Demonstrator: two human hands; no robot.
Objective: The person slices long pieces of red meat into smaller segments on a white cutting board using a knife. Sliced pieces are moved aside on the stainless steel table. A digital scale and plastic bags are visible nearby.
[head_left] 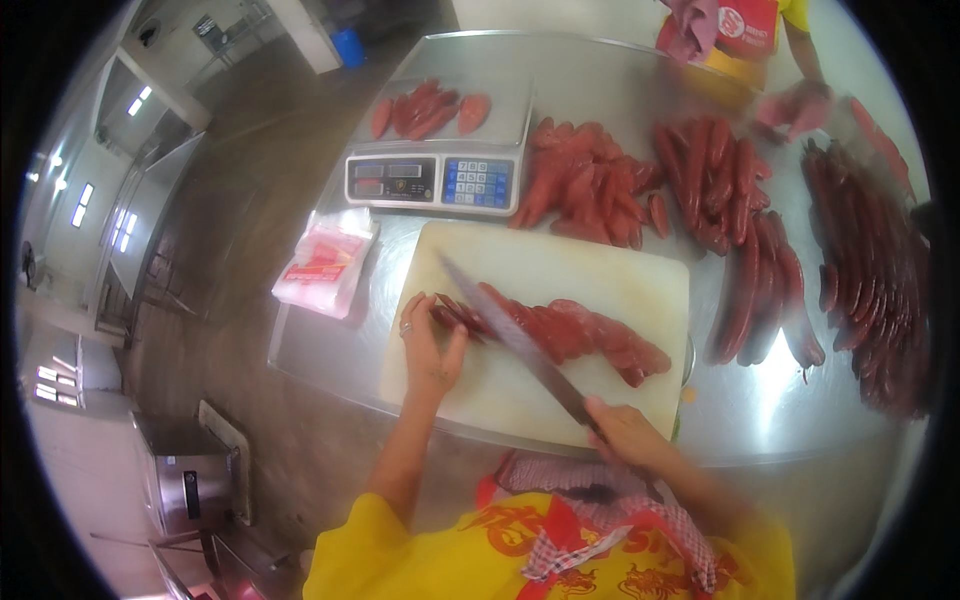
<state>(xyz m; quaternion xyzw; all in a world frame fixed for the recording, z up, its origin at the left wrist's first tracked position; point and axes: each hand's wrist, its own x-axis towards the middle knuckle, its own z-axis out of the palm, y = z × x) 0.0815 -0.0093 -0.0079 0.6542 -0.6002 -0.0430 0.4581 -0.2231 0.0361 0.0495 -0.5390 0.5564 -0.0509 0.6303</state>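
Gripping a long knife [522, 345], the right hand [630, 435] holds it across red sausage pieces [590, 335] on a board [500, 400] while the left hand [432, 365] pinches their end.

A: Which colours fill the centre of the frame?
B: The cutting board [480, 390] is creamy white, the cut sausages [590, 340] deep red, the knife blade [515, 338] grey.
A: And the right edge?
B: The long sausages [865, 285] there are darker, almost maroon.
A: The upper left?
B: A barrel [348, 48] shows bright blue, like the keypad [478, 184] at upper centre.
A: The bottom?
B: The shirt [430, 550] is yellow with red print; the cloth [685, 540] is checked in red and white.
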